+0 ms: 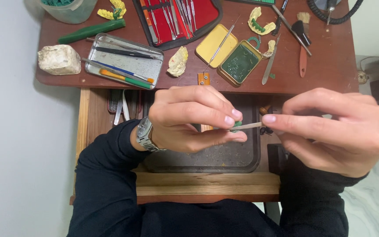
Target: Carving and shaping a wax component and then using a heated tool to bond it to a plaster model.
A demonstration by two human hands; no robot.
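Reddish-brown counter (330,66) cluttered with tools lies beyond a dark tray (207,162). Above it, the left hand (189,119) pinches a small green piece (237,125) at its fingertips; the right hand (336,129), fingers closed, holds a slim instrument (248,126) lying level, tip pointing left, touching the piece.
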